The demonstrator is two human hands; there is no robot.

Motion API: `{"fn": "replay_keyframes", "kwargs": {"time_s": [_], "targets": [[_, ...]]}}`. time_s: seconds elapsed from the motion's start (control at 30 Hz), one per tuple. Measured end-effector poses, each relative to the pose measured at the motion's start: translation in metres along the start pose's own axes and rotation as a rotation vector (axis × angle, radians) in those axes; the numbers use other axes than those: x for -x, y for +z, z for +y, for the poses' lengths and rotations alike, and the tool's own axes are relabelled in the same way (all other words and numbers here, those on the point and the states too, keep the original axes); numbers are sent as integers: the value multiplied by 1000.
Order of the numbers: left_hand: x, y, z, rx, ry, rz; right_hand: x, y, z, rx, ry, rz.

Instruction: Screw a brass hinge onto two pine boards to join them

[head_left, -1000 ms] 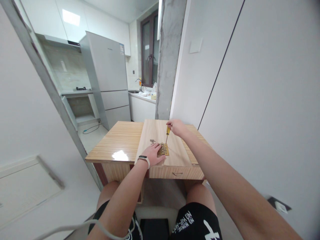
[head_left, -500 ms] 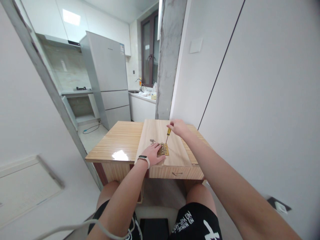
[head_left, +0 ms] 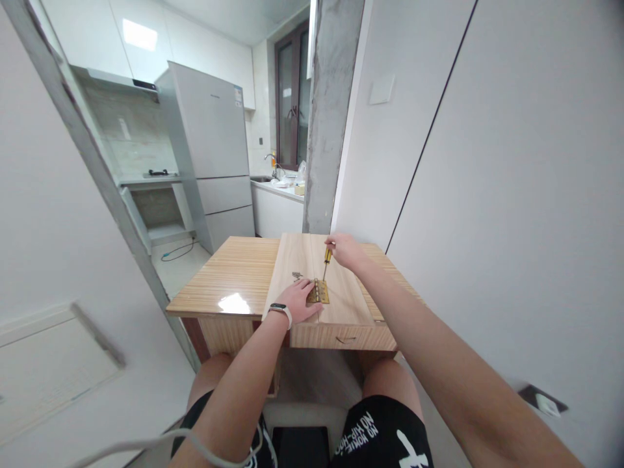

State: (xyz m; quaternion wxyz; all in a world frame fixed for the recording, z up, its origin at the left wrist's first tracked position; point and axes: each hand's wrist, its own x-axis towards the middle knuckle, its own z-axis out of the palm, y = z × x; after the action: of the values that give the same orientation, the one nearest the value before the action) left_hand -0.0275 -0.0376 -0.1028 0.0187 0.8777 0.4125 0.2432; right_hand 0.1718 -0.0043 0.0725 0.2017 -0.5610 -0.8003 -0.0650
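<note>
A brass hinge (head_left: 324, 294) lies over the seam between two pale wooden boards (head_left: 344, 305) on the desk. My left hand (head_left: 301, 302) rests on the hinge's left part and the board, fingers spread. In my right hand (head_left: 341, 249) is the yellow handle of a screwdriver (head_left: 327, 257), held from above. Its shaft points down, with the tip at the hinge's upper right edge. Whether a screw sits under the tip is too small to tell. Small dark pieces, probably screws (head_left: 296, 275), lie on the left board beyond my left hand.
The striped wooden desk (head_left: 219, 273) has a drawer (head_left: 316, 337) at its front, above my knees. A white wall (head_left: 463, 227) stands close on the right. Further back are a fridge (head_left: 219, 136) and a sink counter. A pale cable (head_left: 146, 442) crosses at lower left.
The screwdriver's handle has shifted slightly left and stands a little more upright, and my right hand and forearm have moved slightly with it. My left hand has stayed in place.
</note>
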Motion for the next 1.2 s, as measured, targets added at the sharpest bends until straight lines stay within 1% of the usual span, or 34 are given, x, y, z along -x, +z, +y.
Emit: {"fn": "replay_keyframes", "kwargs": {"time_s": [0.17,0.53,0.67,0.97,1.2], "targets": [[0,0,-1,-5,2,1,-2,0,3,2,19,-28],[-1,-1,2,-1,-3,-5,0,-3,0,49,110,-22],[-1,0,1,-4,-2,-2,1,-1,-1,62,141,3],[0,0,1,-9,2,9,0,11,6,2,57,69],[0,0,1,-7,5,11,-1,7,9,-27,35,23]]}}
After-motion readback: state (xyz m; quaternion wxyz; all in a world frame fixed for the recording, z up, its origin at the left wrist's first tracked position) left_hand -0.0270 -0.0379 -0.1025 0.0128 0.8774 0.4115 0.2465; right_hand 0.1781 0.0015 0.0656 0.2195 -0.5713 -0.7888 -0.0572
